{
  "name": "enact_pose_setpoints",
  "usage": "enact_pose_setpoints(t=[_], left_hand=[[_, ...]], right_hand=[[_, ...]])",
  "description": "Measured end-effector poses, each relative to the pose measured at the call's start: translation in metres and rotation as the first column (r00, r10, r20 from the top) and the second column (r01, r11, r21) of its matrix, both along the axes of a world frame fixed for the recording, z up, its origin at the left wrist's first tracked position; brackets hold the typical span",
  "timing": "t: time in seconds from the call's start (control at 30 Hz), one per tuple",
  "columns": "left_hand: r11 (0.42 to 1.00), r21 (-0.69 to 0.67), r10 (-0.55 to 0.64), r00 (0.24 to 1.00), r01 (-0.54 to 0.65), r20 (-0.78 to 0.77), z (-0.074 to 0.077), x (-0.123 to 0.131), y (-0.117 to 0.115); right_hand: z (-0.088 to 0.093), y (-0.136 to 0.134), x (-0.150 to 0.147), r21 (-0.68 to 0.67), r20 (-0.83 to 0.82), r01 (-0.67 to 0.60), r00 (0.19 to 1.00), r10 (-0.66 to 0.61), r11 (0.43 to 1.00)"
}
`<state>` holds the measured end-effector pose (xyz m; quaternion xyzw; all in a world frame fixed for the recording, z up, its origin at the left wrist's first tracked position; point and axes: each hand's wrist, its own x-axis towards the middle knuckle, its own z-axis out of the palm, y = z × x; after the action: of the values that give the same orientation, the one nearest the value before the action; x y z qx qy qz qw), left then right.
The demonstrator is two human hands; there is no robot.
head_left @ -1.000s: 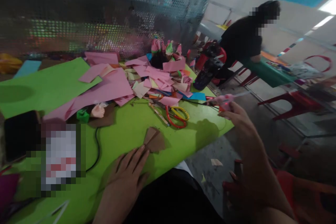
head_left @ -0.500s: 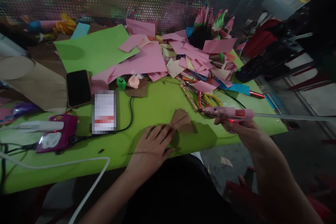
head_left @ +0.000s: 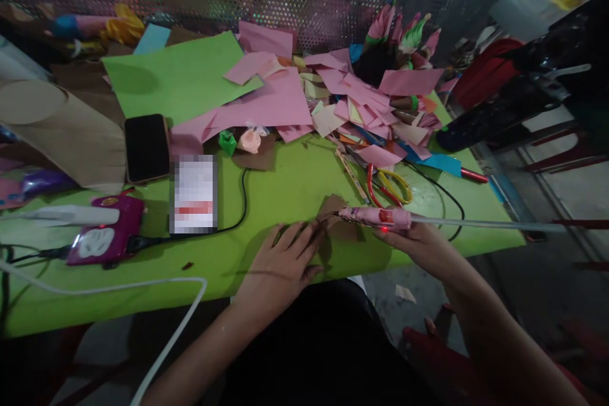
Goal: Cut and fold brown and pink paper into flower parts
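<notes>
My left hand (head_left: 284,263) lies palm down near the table's front edge, its fingers stretched out and apart. Its fingertips press on the narrow end of a folded piece of brown paper (head_left: 345,231). In my right hand (head_left: 416,235) is a pink hot glue gun (head_left: 373,217) with a red light lit underneath. A long clear glue stick (head_left: 476,222) sticks out of its rear, to the right. The gun's nozzle is over the brown paper, close to my left fingertips; whether it touches the paper I cannot tell.
Behind the gun lie scissors with yellow handles (head_left: 396,186), red-handled pliers (head_left: 373,187) and a pencil (head_left: 352,176). Pink paper pieces (head_left: 361,101) are heaped further back. To the left are a phone (head_left: 147,148), a purple power strip (head_left: 107,231) and a white cable (head_left: 143,282).
My right hand has brought the glue gun leftward, from beside the brown paper to over it. My left hand has stayed on the paper. The whole view has shifted slightly.
</notes>
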<state>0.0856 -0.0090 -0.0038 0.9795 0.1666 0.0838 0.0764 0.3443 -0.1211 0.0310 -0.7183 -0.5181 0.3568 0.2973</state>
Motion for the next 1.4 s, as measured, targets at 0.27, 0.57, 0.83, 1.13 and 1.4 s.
enact_pose_setpoints(t=[0.27,0.57,0.83,1.13,1.4], left_hand=[[1.000,0.007,0.002,1.000,-0.002,0.023,-0.001,0.000,-0.001],[1.000,0.004,0.002,1.000,-0.002,0.015,-0.002,0.000,-0.001],[1.000,0.007,0.006,1.000,-0.006,-0.003,0.000,0.000,-0.001],[1.000,0.001,0.006,1.000,-0.006,-0.004,0.000,0.000,-0.001],[1.000,-0.007,-0.004,1.000,0.004,0.008,0.000,0.000,0.000]], right_hand=[[0.003,0.002,-0.002,0.030,0.116,-0.017,0.993,0.014,0.999],[0.001,0.000,0.005,0.002,0.166,-0.025,0.986,0.024,1.000],[0.004,0.002,-0.001,-0.021,0.109,-0.030,0.994,0.032,0.999],[-0.003,-0.006,0.012,-0.075,0.119,0.060,0.992,-0.051,0.995],[0.002,-0.004,0.010,-0.056,0.135,0.066,0.989,-0.058,0.996]])
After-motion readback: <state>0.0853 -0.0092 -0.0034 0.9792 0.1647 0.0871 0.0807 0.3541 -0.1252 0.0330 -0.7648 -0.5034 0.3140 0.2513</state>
